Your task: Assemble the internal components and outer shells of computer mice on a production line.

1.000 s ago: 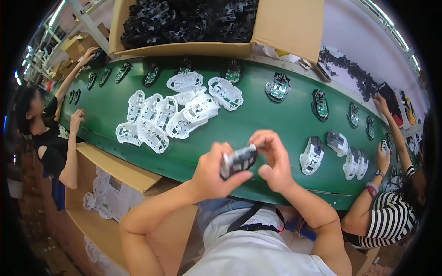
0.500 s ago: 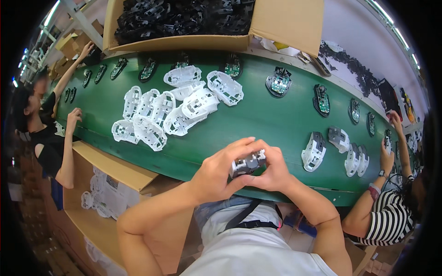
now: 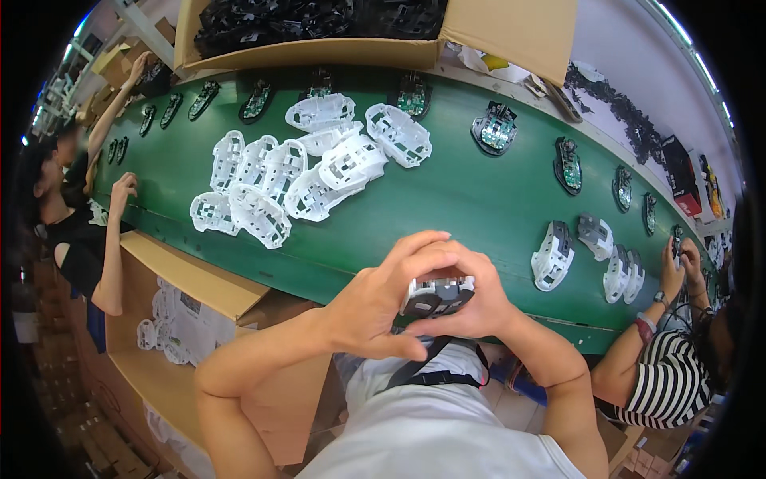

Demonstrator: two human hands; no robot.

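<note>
Just above the near edge of the green belt, my left hand (image 3: 369, 305) and my right hand (image 3: 481, 297) close round a computer mouse shell (image 3: 437, 297), dark grey with white parts. Its end faces me, and my fingers hide its far side. My left thumb lies away from the shell, while the fingers of both hands wrap over its top. Beyond my hands, to the left, is a loose heap of white mouse shells (image 3: 283, 172). To the right lie several white-and-grey mouse shells (image 3: 552, 257).
Mouse bases with green circuit boards (image 3: 495, 129) line the far side of the belt (image 3: 455, 195). Behind it stands a cardboard box (image 3: 319, 60) of black parts. Another open box (image 3: 215, 275) is at my near left. Co-workers sit left and right, one in a striped sleeve (image 3: 672, 375).
The shell has tilted in my hands, showing more of its dark face. My left thumb has come away from it. The right-hand co-worker's raised hand has come down to the piece in their other hand.
</note>
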